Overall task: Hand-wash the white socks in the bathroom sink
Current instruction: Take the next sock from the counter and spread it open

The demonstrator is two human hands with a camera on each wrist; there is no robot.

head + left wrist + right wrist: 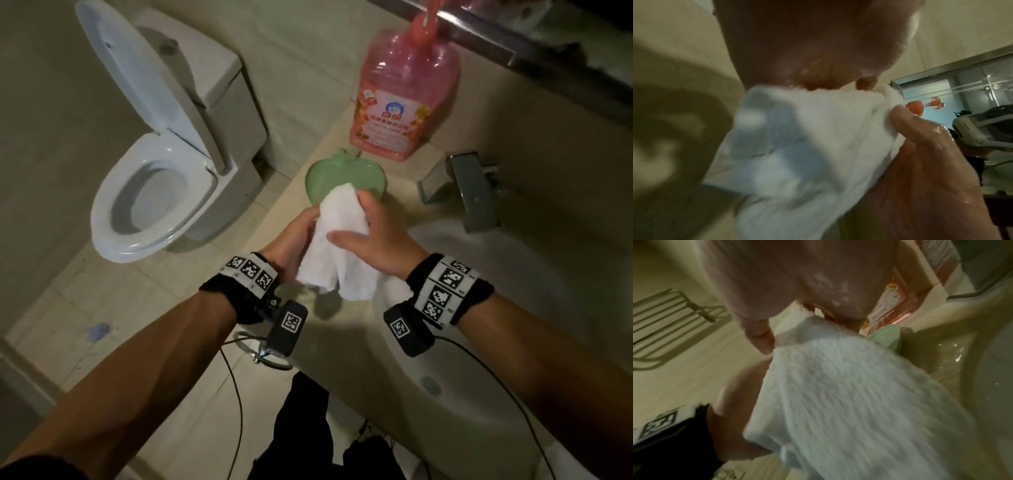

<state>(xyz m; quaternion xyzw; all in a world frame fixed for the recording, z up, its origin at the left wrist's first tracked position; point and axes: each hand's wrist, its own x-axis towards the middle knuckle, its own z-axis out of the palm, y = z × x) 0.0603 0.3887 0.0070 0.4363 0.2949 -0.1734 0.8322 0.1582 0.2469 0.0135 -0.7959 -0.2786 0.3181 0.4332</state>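
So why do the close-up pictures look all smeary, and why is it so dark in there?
Head view: the room is dim, yet the white socks and pink bottle look fairly sharp, and the toilet bends from the wide lens. Left wrist view: the socks are blurred, wet shine on the right hand. Right wrist view: the socks streak with blur.

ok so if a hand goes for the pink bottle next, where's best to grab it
Probably the neck of the pink bottle, just under the pump, coming from the front-right with the right hand. The body looks too broad for one soapy hand to wrap, the neck narrows, and it stands upright behind the green dish, left of the tap.
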